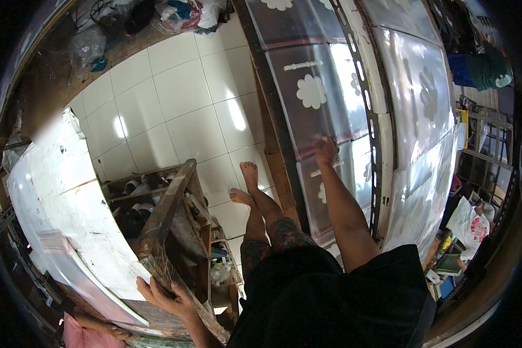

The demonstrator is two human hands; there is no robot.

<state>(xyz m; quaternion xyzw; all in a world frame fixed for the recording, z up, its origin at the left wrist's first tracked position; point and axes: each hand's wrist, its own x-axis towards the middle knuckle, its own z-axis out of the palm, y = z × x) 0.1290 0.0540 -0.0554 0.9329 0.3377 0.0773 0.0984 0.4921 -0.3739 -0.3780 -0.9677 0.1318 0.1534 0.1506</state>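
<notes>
My left hand (167,297) rests with fingers apart on the edge of a worktable at the lower left, beside a white sheet-like board (93,223). My right arm reaches forward over a long rack on the right. There my right hand (327,152) has its fingers curled at the near edge of a clear plastic sheet (298,124) printed with a white flower. The fingertips are small and partly hidden. Just below that hand lies another printed clear sheet (310,180), partly behind my forearm.
A slotted dark metal rail (368,104) divides the rack from further shiny sheets (417,104). A wooden shelf frame (174,203) holding odds and ends stands left of my bare feet (248,174). White floor tiles (180,87) lie between the tables. Plastic bags (185,14) sit at the back.
</notes>
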